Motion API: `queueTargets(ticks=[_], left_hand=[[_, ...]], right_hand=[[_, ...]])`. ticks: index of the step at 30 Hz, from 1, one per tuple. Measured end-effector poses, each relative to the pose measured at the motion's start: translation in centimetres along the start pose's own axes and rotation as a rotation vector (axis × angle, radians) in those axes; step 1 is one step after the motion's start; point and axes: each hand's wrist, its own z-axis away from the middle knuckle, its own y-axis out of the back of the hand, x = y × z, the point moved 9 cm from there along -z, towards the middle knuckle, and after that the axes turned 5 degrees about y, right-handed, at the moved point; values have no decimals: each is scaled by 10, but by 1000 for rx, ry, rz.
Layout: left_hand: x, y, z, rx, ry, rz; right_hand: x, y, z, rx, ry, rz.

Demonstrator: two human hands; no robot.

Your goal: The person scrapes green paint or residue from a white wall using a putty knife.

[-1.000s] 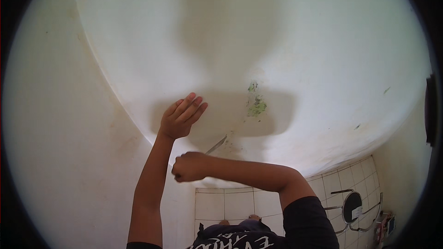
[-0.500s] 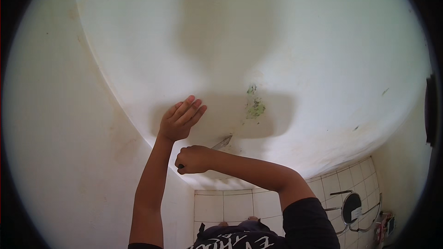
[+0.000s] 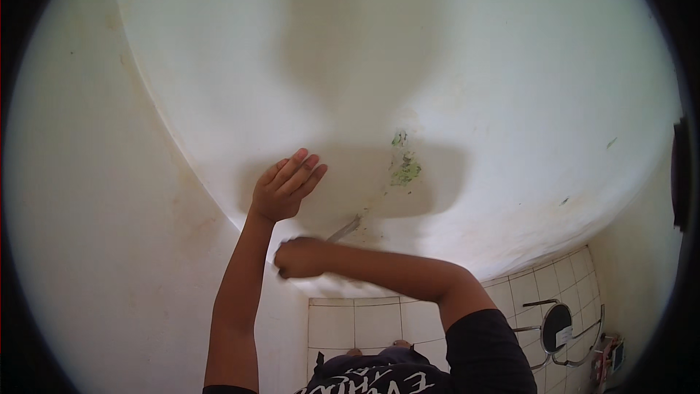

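My left hand is raised with its fingers stretched out, at or close to the white wall; I cannot tell whether the palm touches it. Just below it, my right hand is closed round the handle of a scraper. The flat, greyish blade sticks out past the hand, up and to the right, with its tip near the wall below a patch of peeled paint. Green shows through in that patch. The right hand is a little blurred, and the scraper's handle is mostly hidden in the fist.
On the left, a second wall meets the first in a corner. White tiles cover the floor around my feet. A metal-framed chair with a black pad stands at the lower right, beside some colourful items. A head-and-shoulders shadow falls on the wall.
My right hand and the scraper have shifted slightly down and to the left, with the blade tip moving left. My left hand has stayed nearly still.
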Motion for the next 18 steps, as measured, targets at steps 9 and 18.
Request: queueTargets(ticks=[9, 18], left_hand=[[-3, 2, -1, -16, 5, 10], [-1, 0, 4, 0, 0, -18]], right_hand=[[-50, 4, -2, -7, 86, -31], [-44, 10, -3, 8, 48, -33]])
